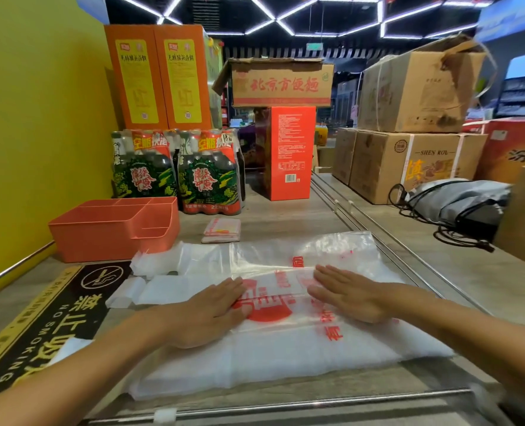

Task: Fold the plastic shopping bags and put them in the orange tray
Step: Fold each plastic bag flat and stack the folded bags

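Along the near edge of the grey wood-grain counter [285, 219] runs a thin metal rail [285, 402], and just behind it lies a stack of flat white plastic shopping bags [270, 361] printed in red. On top of the stack a translucent plastic shopping bag with red lettering [304, 256] is spread out, its handles [162, 262] reaching toward the left side of the counter. Both hands press flat on this bag, palms down and fingers straight and together, holding nothing: the left hand [205, 315] rests beside the red round print, the right hand [350, 295] lies to its right, the two apart with printed plastic between them.

At the near left corner of the counter a black and gold no-smoking sign [49, 318] lies flat. Behind it, near the left edge, stands the orange plastic tray with inner compartments [101, 235]; nothing shows inside it from this angle. Between the tray and the spread bag's far edge sits a small folded white and red plastic bag [222, 230] on the bare counter, outside the tray. Further back stand two shrink-wrapped packs of dark bottles [178, 173], two tall orange cartons [159, 78], a red carton [288, 152] carrying a brown cardboard box [282, 84], and on the right side, brown cardboard boxes [408, 130] with a grey drawstring bag [457, 201] in front.
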The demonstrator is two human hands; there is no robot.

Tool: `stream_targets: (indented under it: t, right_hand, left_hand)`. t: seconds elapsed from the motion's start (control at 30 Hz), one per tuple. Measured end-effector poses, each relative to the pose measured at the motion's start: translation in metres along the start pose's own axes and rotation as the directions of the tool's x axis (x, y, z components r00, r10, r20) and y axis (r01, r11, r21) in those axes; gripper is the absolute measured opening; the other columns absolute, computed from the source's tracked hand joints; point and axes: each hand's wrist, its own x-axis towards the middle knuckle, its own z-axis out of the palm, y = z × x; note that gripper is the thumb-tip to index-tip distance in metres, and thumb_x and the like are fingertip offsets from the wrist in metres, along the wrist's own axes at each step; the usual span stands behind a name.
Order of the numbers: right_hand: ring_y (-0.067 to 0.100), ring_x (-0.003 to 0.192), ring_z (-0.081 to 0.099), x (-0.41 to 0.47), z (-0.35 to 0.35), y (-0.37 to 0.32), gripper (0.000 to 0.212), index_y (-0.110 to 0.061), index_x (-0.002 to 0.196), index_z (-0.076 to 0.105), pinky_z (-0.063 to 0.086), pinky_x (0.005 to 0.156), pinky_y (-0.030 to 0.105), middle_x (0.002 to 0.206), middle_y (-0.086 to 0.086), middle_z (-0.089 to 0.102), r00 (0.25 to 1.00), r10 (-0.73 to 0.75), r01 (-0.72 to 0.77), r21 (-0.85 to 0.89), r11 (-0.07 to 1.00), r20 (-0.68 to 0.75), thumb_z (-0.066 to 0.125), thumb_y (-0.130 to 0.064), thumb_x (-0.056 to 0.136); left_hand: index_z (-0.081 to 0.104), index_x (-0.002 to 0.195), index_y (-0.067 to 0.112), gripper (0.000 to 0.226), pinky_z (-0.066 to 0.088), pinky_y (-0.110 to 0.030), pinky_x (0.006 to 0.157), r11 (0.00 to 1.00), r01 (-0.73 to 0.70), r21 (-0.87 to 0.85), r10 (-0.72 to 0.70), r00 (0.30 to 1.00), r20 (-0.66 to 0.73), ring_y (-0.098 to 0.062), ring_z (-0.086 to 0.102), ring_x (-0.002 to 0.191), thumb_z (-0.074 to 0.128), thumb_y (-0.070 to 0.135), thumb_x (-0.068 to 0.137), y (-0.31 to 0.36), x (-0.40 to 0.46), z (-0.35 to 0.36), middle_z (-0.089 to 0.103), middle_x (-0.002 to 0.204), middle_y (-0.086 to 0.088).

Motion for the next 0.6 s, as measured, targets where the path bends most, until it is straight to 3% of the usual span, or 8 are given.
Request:
stream_targets:
  t: [0.07, 0.17, 0.27, 0.3, 0.4, 0.43, 0.53, 0.6]
  right_hand:
    - [0.009, 0.151, -0.018, -0.007, 0.000, 0.017, 0.054, -0.039, 0.145, -0.018, -0.013, 0.114, 0.022, 0.167, -0.001, -0.018, 0.999, 0.039, -0.039, -0.003, 0.999, 0.023, 0.008, -0.060, 0.103]
    - [0.009, 0.152, -0.017, -0.024, -0.004, 0.033, 0.117, -0.025, 0.160, -0.009, -0.009, 0.119, 0.027, 0.166, -0.004, -0.017, 0.994, 0.102, -0.101, -0.011, 0.995, 0.038, -0.009, -0.095, 0.067]
    - [0.013, 0.153, -0.014, -0.031, -0.009, 0.038, 0.073, -0.031, 0.159, -0.008, -0.005, 0.122, 0.031, 0.168, 0.002, -0.015, 0.985, 0.164, -0.159, -0.080, 0.984, 0.056, 0.002, -0.070, 0.097]
    - [0.015, 0.154, -0.013, -0.032, -0.011, 0.037, 0.071, -0.034, 0.158, -0.008, -0.003, 0.123, 0.034, 0.168, 0.003, -0.013, 0.983, 0.176, -0.171, -0.079, 0.982, 0.061, 0.000, -0.069, 0.097]
    - [0.022, 0.155, -0.011, -0.027, -0.016, 0.036, 0.135, -0.031, 0.161, -0.002, 0.001, 0.126, 0.044, 0.169, 0.006, -0.007, 0.985, 0.162, -0.148, -0.185, 0.972, 0.063, -0.026, -0.099, 0.048]
    - [0.021, 0.155, -0.012, -0.023, -0.018, 0.033, 0.140, -0.026, 0.162, -0.001, -0.001, 0.126, 0.044, 0.169, 0.005, -0.008, 0.986, 0.163, -0.158, -0.166, 0.973, 0.017, -0.024, -0.100, 0.045]
    - [0.009, 0.152, -0.016, -0.019, -0.021, 0.004, 0.105, -0.020, 0.161, -0.005, -0.009, 0.123, 0.031, 0.167, -0.003, -0.013, 0.986, 0.046, -0.051, -0.026, 0.998, -0.157, 0.004, -0.086, 0.079]
    - [0.005, 0.151, -0.016, -0.015, -0.018, -0.019, 0.088, -0.022, 0.161, -0.005, -0.010, 0.121, 0.026, 0.167, -0.006, -0.013, 0.989, -0.047, 0.050, 0.023, 0.998, -0.140, 0.014, -0.074, 0.092]
  left_hand:
    - [-0.010, 0.158, 0.041, 0.065, -0.012, -0.017, 0.114, 1.000, -0.004, -0.002, 0.004, 1.000, 0.015, 0.006, -0.017, 0.146, 0.019, 0.062, 0.103, 0.003, -0.001, -0.001, -0.012, 0.165, 0.019]
    - [-0.010, 0.157, 0.041, 0.066, -0.012, -0.016, 0.114, 1.000, -0.004, -0.013, 0.005, 0.999, 0.032, 0.006, -0.017, 0.146, 0.018, 0.062, 0.102, 0.005, -0.002, -0.002, -0.012, 0.165, 0.019]
    - [-0.010, 0.157, 0.042, 0.065, -0.011, -0.018, 0.115, 1.000, -0.004, -0.023, 0.005, 0.999, 0.033, 0.004, -0.017, 0.147, 0.019, 0.061, 0.102, 0.006, -0.003, -0.003, -0.013, 0.166, 0.017]
    - [-0.010, 0.157, 0.042, 0.065, -0.011, -0.018, 0.116, 1.000, -0.001, -0.018, 0.002, 1.000, 0.030, 0.003, -0.017, 0.148, 0.019, 0.061, 0.102, 0.006, -0.003, -0.003, -0.012, 0.166, 0.017]
    - [-0.007, 0.158, 0.040, 0.065, -0.010, -0.018, 0.116, 1.000, -0.006, -0.008, 0.007, 1.000, 0.016, 0.005, -0.015, 0.146, 0.020, 0.060, 0.103, 0.008, -0.004, -0.004, -0.009, 0.166, 0.017]
    - [-0.005, 0.159, 0.040, 0.065, -0.010, -0.017, 0.115, 1.000, -0.014, -0.013, 0.014, 1.000, 0.006, 0.007, -0.014, 0.145, 0.021, 0.060, 0.103, 0.009, -0.005, -0.005, -0.007, 0.167, 0.016]
    - [0.004, 0.160, 0.036, 0.062, -0.005, -0.015, 0.113, 1.000, -0.018, 0.000, 0.018, 0.999, -0.032, 0.003, -0.002, 0.149, 0.025, 0.056, 0.105, 0.014, -0.007, -0.008, 0.004, 0.167, 0.013]
    - [0.008, 0.161, 0.029, 0.063, -0.003, -0.018, 0.114, 0.996, 0.015, 0.089, -0.009, 0.998, -0.067, -0.006, 0.002, 0.152, 0.026, 0.054, 0.106, 0.018, -0.003, -0.008, 0.006, 0.168, 0.008]
